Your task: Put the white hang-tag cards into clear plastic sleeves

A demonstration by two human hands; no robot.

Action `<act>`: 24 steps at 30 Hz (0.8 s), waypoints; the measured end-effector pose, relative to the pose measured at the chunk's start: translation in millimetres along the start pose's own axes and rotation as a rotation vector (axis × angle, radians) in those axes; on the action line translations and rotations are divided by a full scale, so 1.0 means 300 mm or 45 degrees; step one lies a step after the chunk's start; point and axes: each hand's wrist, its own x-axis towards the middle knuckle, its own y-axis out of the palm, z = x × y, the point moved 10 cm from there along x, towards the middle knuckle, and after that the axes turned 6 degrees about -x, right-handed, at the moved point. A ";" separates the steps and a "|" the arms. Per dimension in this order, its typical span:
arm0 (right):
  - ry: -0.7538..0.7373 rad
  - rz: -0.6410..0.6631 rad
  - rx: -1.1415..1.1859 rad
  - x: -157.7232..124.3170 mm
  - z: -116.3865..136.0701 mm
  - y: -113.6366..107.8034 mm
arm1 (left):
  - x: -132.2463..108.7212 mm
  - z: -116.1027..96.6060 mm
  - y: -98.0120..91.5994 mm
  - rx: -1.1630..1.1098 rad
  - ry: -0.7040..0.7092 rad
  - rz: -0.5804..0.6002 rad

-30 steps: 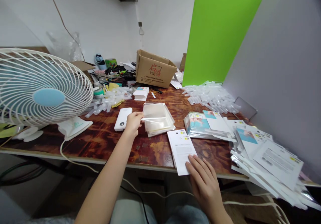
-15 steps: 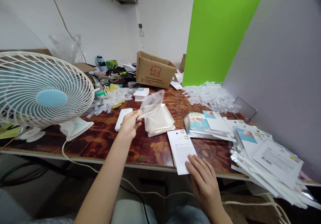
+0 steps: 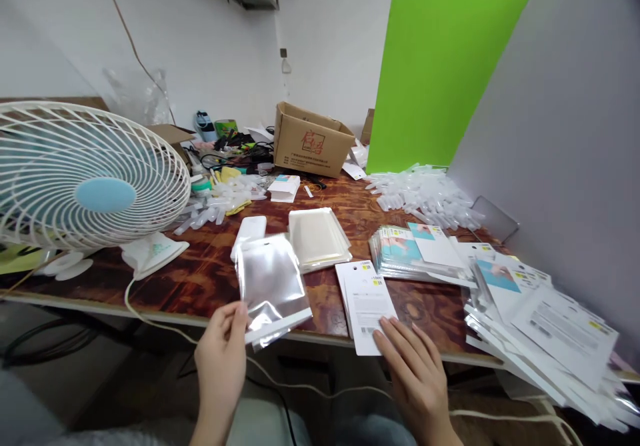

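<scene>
My left hand (image 3: 225, 347) pinches the lower left edge of a clear plastic bag (image 3: 273, 278), which has a white strip along its near end. The bag is tilted over the table's front edge, its far end overlapping a white rectangular device (image 3: 245, 235). Flat on the near edge of a small pile of white printed cards (image 3: 369, 303) lie the fingers of my right hand (image 3: 411, 373); its thumb is hidden. Behind the cards is a stack of clear bags (image 3: 317, 236).
A fan (image 3: 105, 195) stands at left, its cord hanging along the table's front. Bagged cards (image 3: 400, 246) are stacked at right, beside a loose heap of packaged cards (image 3: 560, 326). Farther back are translucent plastic pieces (image 3: 425, 193), a cardboard box (image 3: 310, 146) and a green panel (image 3: 440, 73).
My left hand has brought the clear bag from above the bag stack toward me and to the left, turning it flatter. My right hand stays on the cards.
</scene>
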 end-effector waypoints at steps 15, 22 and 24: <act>0.022 -0.184 0.189 0.078 0.091 -0.101 | 0.030 0.059 -0.009 0.498 0.037 0.178; 0.018 -0.168 0.261 0.120 0.131 -0.090 | 0.014 -0.011 -0.016 0.696 0.152 0.097; 0.020 -0.154 0.307 0.112 0.132 -0.080 | 0.001 -0.044 -0.018 0.777 0.224 0.031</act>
